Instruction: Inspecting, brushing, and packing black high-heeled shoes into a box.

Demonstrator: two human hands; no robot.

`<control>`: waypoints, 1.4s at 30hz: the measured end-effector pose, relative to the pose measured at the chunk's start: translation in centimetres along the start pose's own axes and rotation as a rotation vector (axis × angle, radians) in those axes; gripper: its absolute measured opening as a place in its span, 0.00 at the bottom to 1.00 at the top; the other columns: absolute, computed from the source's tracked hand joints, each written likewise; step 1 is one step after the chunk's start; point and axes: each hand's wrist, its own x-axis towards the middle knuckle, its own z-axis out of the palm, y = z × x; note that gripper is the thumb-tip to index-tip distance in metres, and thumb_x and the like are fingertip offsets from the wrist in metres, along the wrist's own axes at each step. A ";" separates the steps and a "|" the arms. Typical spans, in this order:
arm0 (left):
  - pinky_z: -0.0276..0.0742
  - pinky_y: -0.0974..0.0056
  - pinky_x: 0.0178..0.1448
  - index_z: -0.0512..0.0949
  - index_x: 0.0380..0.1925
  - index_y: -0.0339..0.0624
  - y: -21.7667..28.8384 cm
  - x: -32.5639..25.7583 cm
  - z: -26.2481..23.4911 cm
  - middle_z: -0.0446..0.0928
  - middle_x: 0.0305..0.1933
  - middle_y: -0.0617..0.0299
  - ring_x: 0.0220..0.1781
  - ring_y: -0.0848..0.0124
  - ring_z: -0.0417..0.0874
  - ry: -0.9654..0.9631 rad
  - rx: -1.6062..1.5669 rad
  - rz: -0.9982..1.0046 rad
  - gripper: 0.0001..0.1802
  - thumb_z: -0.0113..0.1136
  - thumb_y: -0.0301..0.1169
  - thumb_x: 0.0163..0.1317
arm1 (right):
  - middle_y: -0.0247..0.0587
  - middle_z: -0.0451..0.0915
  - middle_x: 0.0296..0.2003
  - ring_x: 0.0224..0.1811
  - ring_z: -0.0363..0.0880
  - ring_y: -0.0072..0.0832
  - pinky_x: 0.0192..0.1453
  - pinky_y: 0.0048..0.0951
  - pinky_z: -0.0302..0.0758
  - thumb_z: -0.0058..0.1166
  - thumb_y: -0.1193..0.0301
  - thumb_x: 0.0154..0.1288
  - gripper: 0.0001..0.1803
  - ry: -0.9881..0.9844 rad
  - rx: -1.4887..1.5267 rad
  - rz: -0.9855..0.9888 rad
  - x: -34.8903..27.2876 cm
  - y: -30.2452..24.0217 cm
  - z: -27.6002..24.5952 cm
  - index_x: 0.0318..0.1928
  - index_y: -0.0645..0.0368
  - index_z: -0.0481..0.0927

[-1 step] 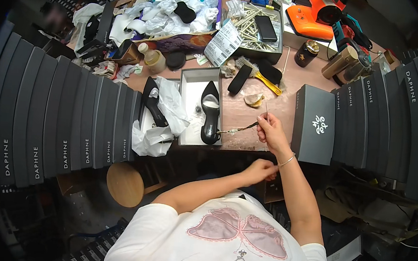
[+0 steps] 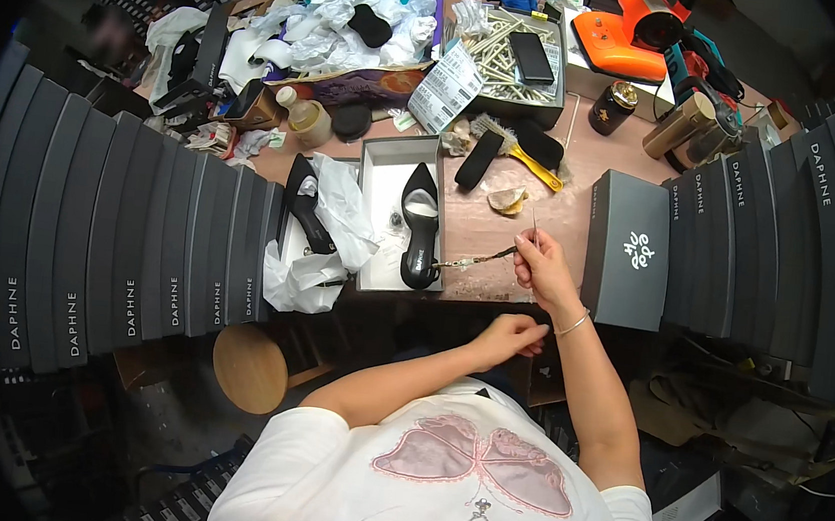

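Observation:
A black pointed slingback shoe (image 2: 420,211) lies toe-away in an open grey shoebox (image 2: 400,146). From its heel end a strap with a chain section (image 2: 468,261) stretches to the right over the table. My right hand (image 2: 541,267) pinches the strap's dark far end, and a thin pointed sliver (image 2: 536,222) sticks up from the same fingers; its kind is unclear. Lower down, near the table's front edge, my left hand (image 2: 510,340) is closed with fingers curled, close to my right wrist. Whatever it may hold is hidden. The matching black shoe (image 2: 308,212) rests among white tissue paper (image 2: 342,208) to the left.
Stacked grey shoeboxes (image 2: 119,232) wall the left side, and more (image 2: 742,231) stand at right beside a closed box (image 2: 629,256). Behind lie a yellow-handled brush (image 2: 535,168), black pads (image 2: 478,160), a glue bottle (image 2: 306,117), a phone (image 2: 531,57) and an orange machine (image 2: 624,44).
My left hand has shifted slightly left, away from my right wrist. The right hand keeps its pinch on the strap, nearly still.

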 end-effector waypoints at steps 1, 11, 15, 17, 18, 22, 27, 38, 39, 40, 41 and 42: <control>0.78 0.67 0.48 0.76 0.43 0.34 0.4 -0.9 -1.6 0.78 0.42 0.58 0.43 0.72 0.80 0.066 -0.137 -0.027 0.17 0.54 0.39 0.68 | 0.30 0.71 0.21 0.14 0.63 0.14 0.14 0.17 0.56 0.53 0.68 0.68 0.08 0.007 0.042 0.002 -0.6 0.2 -0.3 0.37 0.56 0.70; 0.74 0.57 0.59 0.75 0.45 0.42 2.7 -6.4 -7.6 0.78 0.44 0.59 0.49 0.67 0.80 0.337 -1.032 0.265 0.11 0.54 0.35 0.68 | 0.32 0.72 0.23 0.18 0.65 0.15 0.18 0.19 0.61 0.55 0.68 0.66 0.09 -0.080 -0.277 0.174 -8.4 5.7 1.6 0.36 0.60 0.72; 0.78 0.62 0.55 0.74 0.50 0.37 3.1 -8.7 -8.4 0.78 0.40 0.60 0.44 0.70 0.81 0.399 -0.846 0.218 0.14 0.55 0.31 0.68 | 0.36 0.76 0.28 0.28 0.72 0.20 0.34 0.24 0.71 0.58 0.68 0.64 0.18 0.018 -0.746 -0.189 -8.6 4.3 2.8 0.52 0.64 0.75; 0.78 0.63 0.54 0.74 0.52 0.36 3.6 -9.7 -8.5 0.79 0.41 0.60 0.44 0.71 0.81 0.415 -0.766 0.184 0.15 0.54 0.30 0.68 | 0.39 0.76 0.29 0.27 0.72 0.22 0.33 0.25 0.72 0.58 0.70 0.62 0.19 -0.023 -0.764 -0.330 -8.2 3.1 5.1 0.52 0.63 0.76; 0.78 0.64 0.54 0.74 0.52 0.36 3.8 -9.9 -8.6 0.79 0.42 0.60 0.44 0.71 0.81 0.393 -0.759 0.191 0.15 0.53 0.30 0.68 | 0.40 0.76 0.29 0.26 0.73 0.24 0.33 0.26 0.72 0.59 0.71 0.62 0.19 -0.037 -0.769 -0.404 -8.0 2.7 6.3 0.52 0.63 0.76; 0.78 0.64 0.53 0.74 0.52 0.36 4.1 -10.2 -9.1 0.79 0.44 0.59 0.45 0.72 0.81 0.356 -0.742 0.194 0.14 0.51 0.29 0.69 | 0.42 0.74 0.27 0.24 0.73 0.28 0.30 0.27 0.72 0.60 0.73 0.60 0.19 -0.065 -0.989 -0.481 -7.7 2.7 8.5 0.52 0.63 0.77; 0.80 0.65 0.50 0.76 0.48 0.38 4.6 -10.6 -9.5 0.80 0.41 0.61 0.43 0.72 0.82 0.360 -0.723 0.180 0.12 0.52 0.29 0.68 | 0.44 0.75 0.26 0.25 0.78 0.35 0.29 0.33 0.74 0.60 0.71 0.60 0.19 -0.046 -1.016 -0.502 -7.2 3.2 8.8 0.52 0.59 0.77; 0.81 0.66 0.43 0.76 0.46 0.37 4.3 -10.8 -10.0 0.80 0.38 0.59 0.40 0.71 0.82 0.470 -0.665 0.090 0.10 0.54 0.29 0.67 | 0.46 0.76 0.29 0.25 0.76 0.32 0.30 0.28 0.74 0.60 0.75 0.59 0.18 0.005 -0.991 -0.537 -6.7 4.0 9.2 0.50 0.64 0.77; 0.79 0.68 0.40 0.76 0.46 0.37 4.2 -10.8 -10.0 0.80 0.38 0.59 0.38 0.73 0.82 0.473 -0.662 0.093 0.10 0.54 0.29 0.67 | 0.46 0.76 0.29 0.25 0.76 0.32 0.30 0.28 0.74 0.59 0.75 0.59 0.18 -0.003 -0.984 -0.524 -6.7 4.1 9.2 0.50 0.64 0.77; 0.78 0.69 0.38 0.77 0.46 0.37 4.2 -10.8 -10.0 0.80 0.37 0.60 0.36 0.74 0.81 0.476 -0.658 0.095 0.11 0.54 0.29 0.67 | 0.46 0.76 0.29 0.25 0.76 0.32 0.31 0.28 0.74 0.59 0.75 0.59 0.18 -0.012 -0.976 -0.510 -6.7 4.1 9.1 0.50 0.64 0.77; 0.77 0.71 0.35 0.77 0.46 0.37 4.2 -10.7 -10.0 0.80 0.36 0.60 0.35 0.75 0.81 0.478 -0.655 0.098 0.11 0.54 0.30 0.67 | 0.46 0.77 0.29 0.26 0.77 0.33 0.31 0.30 0.74 0.59 0.74 0.60 0.18 -0.010 -0.976 -0.496 -6.7 4.1 9.2 0.50 0.64 0.77; 0.74 0.72 0.32 0.77 0.46 0.36 4.1 -10.7 -10.0 0.80 0.36 0.60 0.32 0.76 0.79 0.486 -0.643 0.100 0.11 0.54 0.30 0.67 | 0.47 0.77 0.29 0.27 0.78 0.35 0.32 0.31 0.75 0.58 0.73 0.60 0.18 -0.007 -0.975 -0.483 -6.7 4.0 9.2 0.51 0.63 0.77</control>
